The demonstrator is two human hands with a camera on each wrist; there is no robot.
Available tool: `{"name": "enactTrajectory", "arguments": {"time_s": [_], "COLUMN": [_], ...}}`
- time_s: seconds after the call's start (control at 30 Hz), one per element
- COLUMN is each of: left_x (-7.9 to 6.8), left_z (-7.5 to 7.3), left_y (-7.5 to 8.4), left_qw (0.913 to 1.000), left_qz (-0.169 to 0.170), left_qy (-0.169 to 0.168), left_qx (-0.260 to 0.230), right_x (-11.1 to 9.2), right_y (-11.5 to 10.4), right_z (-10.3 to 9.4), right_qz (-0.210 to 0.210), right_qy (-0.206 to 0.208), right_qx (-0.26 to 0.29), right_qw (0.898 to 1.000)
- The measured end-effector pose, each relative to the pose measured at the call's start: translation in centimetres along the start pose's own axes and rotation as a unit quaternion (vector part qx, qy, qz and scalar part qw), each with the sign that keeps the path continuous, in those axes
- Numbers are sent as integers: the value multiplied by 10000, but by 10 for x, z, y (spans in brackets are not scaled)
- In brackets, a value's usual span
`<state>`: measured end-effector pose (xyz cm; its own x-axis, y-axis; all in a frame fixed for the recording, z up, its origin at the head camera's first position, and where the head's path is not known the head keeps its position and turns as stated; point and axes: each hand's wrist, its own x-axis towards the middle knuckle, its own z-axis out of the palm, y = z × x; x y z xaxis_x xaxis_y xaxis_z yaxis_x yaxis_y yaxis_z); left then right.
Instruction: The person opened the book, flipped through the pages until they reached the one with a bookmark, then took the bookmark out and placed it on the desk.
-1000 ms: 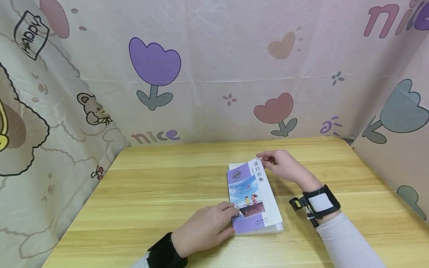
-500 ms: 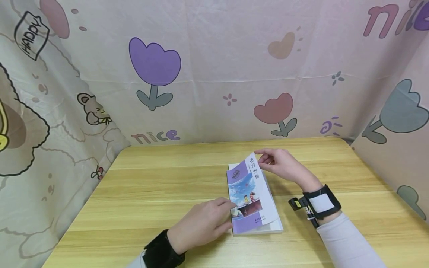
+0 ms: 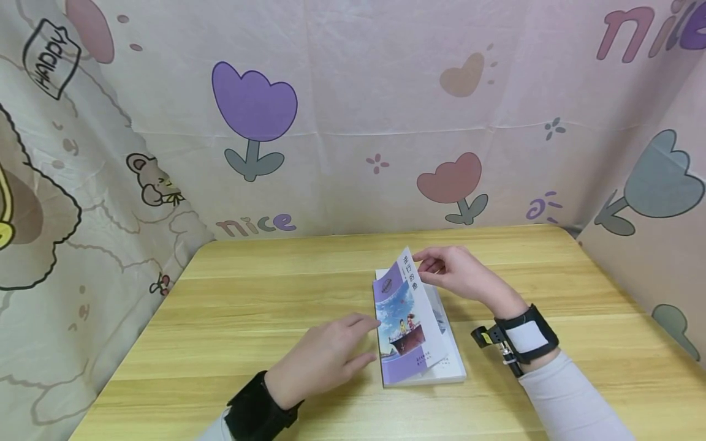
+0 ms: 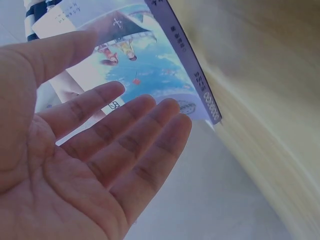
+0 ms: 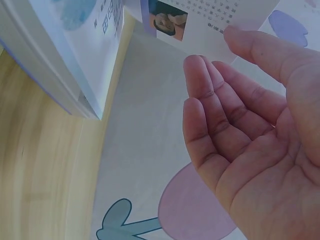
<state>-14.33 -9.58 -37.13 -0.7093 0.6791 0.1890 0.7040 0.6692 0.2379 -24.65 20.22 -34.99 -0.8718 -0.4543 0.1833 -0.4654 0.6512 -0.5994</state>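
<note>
A paperback book (image 3: 405,324) with a purple, white and blue illustrated cover lies on the table, spine toward the left. Its front cover is lifted at a slant, baring a printed white page (image 3: 449,361) below. By the far corner of the cover, on its inner side, is my right hand (image 3: 455,269); its thumb and fingertips overlap the inner flap (image 5: 200,30) in the right wrist view, fingers loosely bent. My left hand (image 3: 325,355) is beside the spine, fingers extended and spread, nothing held. The palm and the purple spine (image 4: 187,60) show in the left wrist view.
The book is on a wooden table (image 3: 248,306), right of its middle. A printed cloth (image 3: 353,92) with flowers and lettering hangs behind the table and along both sides. Each wrist wears a black strap, and a small camera (image 3: 485,335) juts from the right one.
The front cover has risen and tilted further left, showing more of the page. My right hand has shifted slightly left with it. My left hand has drawn back from the cover, leftward.
</note>
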Motion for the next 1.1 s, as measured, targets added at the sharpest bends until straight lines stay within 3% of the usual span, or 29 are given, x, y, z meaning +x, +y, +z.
{"name": "enactTrajectory", "arguments": {"time_s": [0.63, 1.1], "left_x": [-2, -3], "left_z": [-12, -19], "left_y": [-10, -13], "left_qw": [9989, 9985], "left_qz": [40, -136], "left_qy": [438, 521], "left_qx": [-161, -67], "right_x": [0, 0], "right_y": [-14, -23], "right_z": [10, 17], "right_qz": [-386, -560], "right_qy": [-333, -524], "right_qx": [50, -28], "right_qw": [9987, 9970]}}
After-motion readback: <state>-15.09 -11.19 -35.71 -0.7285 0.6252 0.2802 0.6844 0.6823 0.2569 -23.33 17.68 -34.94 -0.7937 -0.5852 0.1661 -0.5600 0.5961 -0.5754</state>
